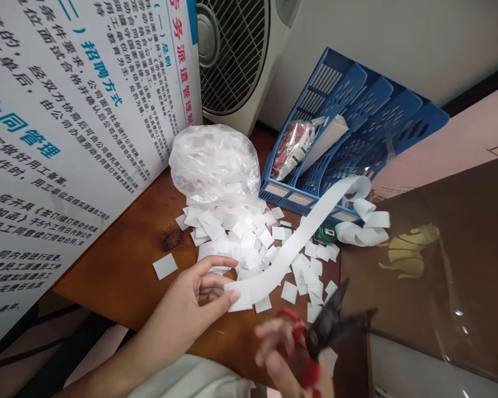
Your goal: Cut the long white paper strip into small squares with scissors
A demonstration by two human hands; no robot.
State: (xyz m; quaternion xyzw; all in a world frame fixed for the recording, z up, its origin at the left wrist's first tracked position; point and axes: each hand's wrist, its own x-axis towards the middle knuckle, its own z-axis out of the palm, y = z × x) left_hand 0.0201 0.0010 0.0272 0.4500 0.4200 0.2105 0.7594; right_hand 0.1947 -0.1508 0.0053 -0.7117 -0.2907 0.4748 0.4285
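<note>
My left hand (pixel 199 296) pinches the near end of a long white strip (pixel 299 243) between thumb and fingers. The strip runs up to the right and ends in loose curls beside the blue file rack. My right hand (pixel 286 354), blurred, has its fingers in the red handles of a pair of scissors (pixel 315 337). The scissor blades are apart and point up to the right, away from the strip. Many cut white squares (pixel 249 237) lie in a heap beyond my left hand, and several are scattered around the strip. A single square (pixel 165 266) lies apart on the left.
A clear plastic bag (pixel 213 163) of white pieces stands behind the heap. The blue file rack (pixel 348 127) holds a small packet (pixel 292 149). A fan (pixel 232 55) is behind, a printed board (pixel 87 110) left, a brown box (pixel 431 260) right of the wooden table (pixel 120 276).
</note>
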